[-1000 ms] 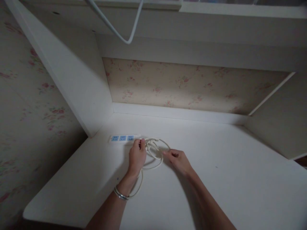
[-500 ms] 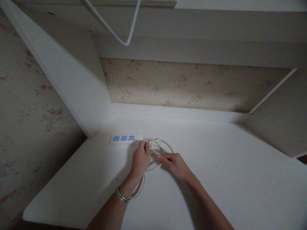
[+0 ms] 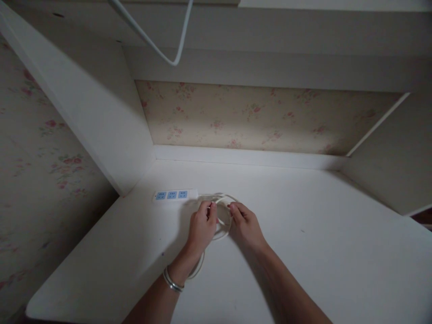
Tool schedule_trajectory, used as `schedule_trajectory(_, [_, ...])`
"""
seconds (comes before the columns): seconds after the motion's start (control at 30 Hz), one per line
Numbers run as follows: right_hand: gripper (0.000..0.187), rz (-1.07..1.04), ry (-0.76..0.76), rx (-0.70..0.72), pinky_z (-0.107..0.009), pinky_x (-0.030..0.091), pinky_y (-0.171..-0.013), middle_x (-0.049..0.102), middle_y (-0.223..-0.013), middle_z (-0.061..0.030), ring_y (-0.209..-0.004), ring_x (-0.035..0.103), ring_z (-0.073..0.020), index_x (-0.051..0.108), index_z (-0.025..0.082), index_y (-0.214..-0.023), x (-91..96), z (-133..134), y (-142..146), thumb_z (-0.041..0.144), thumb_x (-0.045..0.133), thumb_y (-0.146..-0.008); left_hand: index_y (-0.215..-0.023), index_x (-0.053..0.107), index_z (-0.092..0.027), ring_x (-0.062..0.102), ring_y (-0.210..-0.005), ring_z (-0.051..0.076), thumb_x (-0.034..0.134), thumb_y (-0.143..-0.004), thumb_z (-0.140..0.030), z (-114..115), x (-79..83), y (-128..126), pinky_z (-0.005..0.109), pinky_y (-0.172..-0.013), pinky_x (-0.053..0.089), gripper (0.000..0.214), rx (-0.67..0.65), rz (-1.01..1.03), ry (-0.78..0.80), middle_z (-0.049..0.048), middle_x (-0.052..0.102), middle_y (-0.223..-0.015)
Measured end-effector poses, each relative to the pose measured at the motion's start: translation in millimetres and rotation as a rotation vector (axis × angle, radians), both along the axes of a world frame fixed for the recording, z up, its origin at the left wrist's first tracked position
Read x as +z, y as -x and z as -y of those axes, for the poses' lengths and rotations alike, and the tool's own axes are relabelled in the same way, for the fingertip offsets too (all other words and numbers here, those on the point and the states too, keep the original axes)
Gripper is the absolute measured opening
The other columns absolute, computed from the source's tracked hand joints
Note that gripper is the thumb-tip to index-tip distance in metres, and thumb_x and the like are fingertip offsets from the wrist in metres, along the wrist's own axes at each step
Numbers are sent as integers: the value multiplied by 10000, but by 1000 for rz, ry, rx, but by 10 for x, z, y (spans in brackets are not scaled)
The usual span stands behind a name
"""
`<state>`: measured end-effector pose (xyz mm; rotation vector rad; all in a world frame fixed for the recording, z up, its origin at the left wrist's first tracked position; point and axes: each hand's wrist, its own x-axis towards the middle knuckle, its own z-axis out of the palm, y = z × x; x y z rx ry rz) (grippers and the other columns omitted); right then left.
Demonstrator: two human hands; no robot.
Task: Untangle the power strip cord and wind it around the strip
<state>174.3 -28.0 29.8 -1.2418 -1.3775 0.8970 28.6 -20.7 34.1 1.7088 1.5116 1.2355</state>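
Note:
A white power strip point(image 3: 191, 194) with three blue sockets lies flat toward the back left of the desk. From its right end runs a cream power cord point(image 3: 221, 235), looped in coils between my hands. My left hand point(image 3: 203, 225) is closed, pinching the cord at the left side of the loops. Opposite it, my right hand point(image 3: 245, 221) is closed on the right side of the same loops. One length of cord hangs down past my left wrist onto the desk. The plug is not visible.
The white desk point(image 3: 324, 265) has a rounded front left corner. A white side panel point(image 3: 97, 103) rises at left, another panel point(image 3: 401, 157) at right. Overhead is a shelf point(image 3: 270, 40), with a bent white rod or cable point(image 3: 175, 62) hanging in front. Floral wallpaper point(image 3: 256, 112) covers the back.
My right hand has moved slightly up and right along the cord, and the loop between my hands is rounder. My left hand has turned a little. The view has shifted slightly.

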Motion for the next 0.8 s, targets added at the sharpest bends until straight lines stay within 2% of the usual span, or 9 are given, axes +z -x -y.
schedule_trajectory(0.17, [336,-373,109,6,-243,260,-484,440,-594,25,-530,353,-104,636,160,-766,-13,-54,-116,494,615,-796,-859,543,-199,570,-496,126,366,-935,-443,-8,-27,-9,219,-510,370,310,109,67,36,-29,586,-528])
schedule_trajectory(0.3, [295,-692,103,-37,-226,230,-448,287,-533,75,-474,241,-74,591,170,-673,43,-77,-295,437,698,-737,-877,548,-194,542,-487,137,358,-927,-460,-106,-71,76,225,-491,347,331,217,57,86,-33,551,-523])
schedule_trajectory(0.37, [266,-883,73,-81,-206,261,-447,242,-536,92,-458,206,-65,574,183,-703,81,-94,-381,412,701,-748,-867,568,-190,545,-515,135,390,-915,-464,-134,-82,107,225,-516,359,330,183,52,72,-30,558,-545])
schedule_trajectory(0.47, [220,-1065,10,-160,-184,334,-481,275,-557,100,-456,247,-56,574,209,-803,100,-140,-487,393,691,-776,-844,613,-188,546,-547,123,431,-900,-474,-114,-74,108,220,-556,379,344,20,50,36,-31,563,-562])
schedule_trajectory(0.57, [245,-1063,-27,-251,-186,393,-526,385,-618,94,-504,366,-53,576,236,-896,54,-204,-553,419,688,-778,-776,661,-191,553,-590,119,446,-898,-460,-48,-58,71,219,-584,386,365,-156,-54,16,-18,582,-595])
schedule_trajectory(0.63, [277,-994,-49,-339,-183,400,-529,436,-663,87,-538,412,-53,574,245,-922,6,-246,-577,452,682,-773,-732,686,-194,568,-655,120,465,-896,-436,-9,-56,46,225,-626,399,366,-234,-148,-37,5,621,-698])
schedule_trajectory(0.7, [304,-906,-74,-440,-166,371,-494,454,-682,84,-530,408,-47,578,249,-942,-38,-280,-593,483,668,-772,-703,701,-197,571,-685,115,492,-887,-413,5,-64,35,229,-654,410,352,-262,-211,-90,23,634,-800])
schedule_trajectory(0.8, [344,-800,-63,-520,-152,315,-435,446,-674,87,-482,359,-37,589,248,-987,-86,-308,-618,520,634,-780,-739,708,-199,567,-677,109,516,-873,-360,-42,-93,64,231,-659,428,284,-226,-214,-119,33,627,-855])
